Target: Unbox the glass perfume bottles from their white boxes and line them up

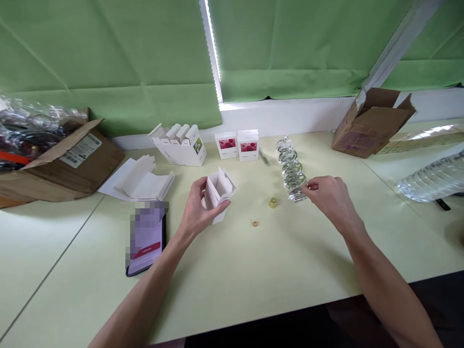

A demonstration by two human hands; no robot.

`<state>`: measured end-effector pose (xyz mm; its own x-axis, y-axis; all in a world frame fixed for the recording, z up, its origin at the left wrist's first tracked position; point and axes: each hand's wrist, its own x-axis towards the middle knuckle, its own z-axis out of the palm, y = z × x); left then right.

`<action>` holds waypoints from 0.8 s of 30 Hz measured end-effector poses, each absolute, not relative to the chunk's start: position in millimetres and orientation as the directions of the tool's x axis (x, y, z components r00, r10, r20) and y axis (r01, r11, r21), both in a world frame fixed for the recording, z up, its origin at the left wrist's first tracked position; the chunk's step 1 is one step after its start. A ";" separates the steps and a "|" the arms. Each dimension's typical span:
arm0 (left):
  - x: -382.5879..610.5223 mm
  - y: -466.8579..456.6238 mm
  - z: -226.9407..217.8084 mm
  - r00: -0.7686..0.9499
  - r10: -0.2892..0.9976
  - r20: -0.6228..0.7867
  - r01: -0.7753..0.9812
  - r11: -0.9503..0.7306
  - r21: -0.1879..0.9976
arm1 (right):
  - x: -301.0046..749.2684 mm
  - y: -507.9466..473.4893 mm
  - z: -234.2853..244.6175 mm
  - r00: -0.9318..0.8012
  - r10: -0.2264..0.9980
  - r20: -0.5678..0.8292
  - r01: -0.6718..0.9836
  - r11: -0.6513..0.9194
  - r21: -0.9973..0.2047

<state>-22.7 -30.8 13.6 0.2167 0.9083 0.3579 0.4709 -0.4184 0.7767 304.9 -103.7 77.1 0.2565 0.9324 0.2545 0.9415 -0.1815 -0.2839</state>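
My left hand [198, 209] is wrapped round a small white carton [216, 195], tilted with its top flaps up and its inside showing. My right hand [324, 195] pinches the side of the nearest clear glass bottle [297, 195], where a glint of gold shows at the fingertips. That bottle is at the near end of a row of similar glass bottles [291, 168] running away from me. Between my hands lie a shiny gold cap [273, 203] and a small gold ring [255, 224].
Two white boxes with red pictures [238, 147] stand at the back. Left are open white cartons [183, 150], flattened cartons [145, 181], a phone [147, 241] and a filled cardboard box [83, 154]. Right are another cardboard box [373, 125] and a roll of clear plastic [431, 179].
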 end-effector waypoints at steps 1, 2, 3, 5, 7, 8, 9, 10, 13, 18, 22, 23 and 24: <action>-21.1 -31.0 9.8 0.190 0.907 0.375 0.463 -0.420 0.780 | 305.3 -104.2 76.4 0.262 0.930 0.257 0.942 -0.189 -0.276; -19.2 -31.5 6.4 0.168 0.904 0.393 0.460 -0.425 0.780 | 305.4 -105.1 76.3 0.274 0.929 0.247 0.941 -0.206 -0.268; -17.3 -32.1 3.6 0.150 0.899 0.412 0.460 -0.432 0.776 | 305.1 -106.4 77.0 0.289 0.927 0.238 0.940 -0.228 -0.256; -13.1 -33.9 0.4 0.128 0.893 0.432 0.460 -0.440 0.772 | 302.8 -110.0 80.1 0.323 0.910 0.260 0.936 -0.266 -0.230; -9.2 -35.5 0.0 0.106 0.891 0.442 0.460 -0.438 0.773 | 297.7 -114.5 84.1 0.360 0.870 0.337 0.929 -0.301 -0.217; -7.6 -36.2 0.3 0.095 0.893 0.440 0.463 -0.431 0.774 | 293.9 -116.7 85.7 0.356 0.853 0.382 0.931 -0.287 -0.227; -6.2 -36.7 0.8 0.081 0.896 0.437 0.468 -0.422 0.776 | 289.4 -118.8 86.6 0.328 0.850 0.414 0.939 -0.243 -0.244; -5.1 -37.1 1.2 0.066 0.898 0.435 0.475 -0.412 0.778 | 284.0 -120.7 86.4 0.273 0.864 0.422 0.949 -0.169 -0.267; -3.5 -37.9 0.3 0.023 0.898 0.440 0.488 -0.394 0.779 | 264.7 -124.0 79.1 0.025 0.951 0.307 0.950 0.073 -0.302; -4.3 -36.7 -5.9 0.000 0.892 0.451 0.502 -0.391 0.772 | 238.8 -120.3 57.2 -0.230 0.968 0.103 0.970 0.236 -0.050; -5.6 -34.8 -8.2 -0.005 0.892 0.452 0.489 -0.392 0.779 | 244.6 -120.4 54.3 -0.252 0.963 -0.091 0.966 0.256 0.040; -5.8 -34.6 -8.2 -0.005 0.893 0.449 0.491 -0.389 0.779 | 249.6 -121.9 56.5 -0.244 0.962 -0.121 0.968 0.250 0.034; -6.0 -34.5 -8.2 -0.004 0.895 0.445 0.493 -0.386 0.780 | 255.3 -123.8 59.5 -0.231 0.963 -0.138 0.971 0.236 0.024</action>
<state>-6.0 -34.5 -8.2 -0.0039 0.8955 0.4451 0.4931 -0.3856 0.7799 255.3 -123.8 59.5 -0.2306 0.9632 -0.1384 0.9715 0.2360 0.0238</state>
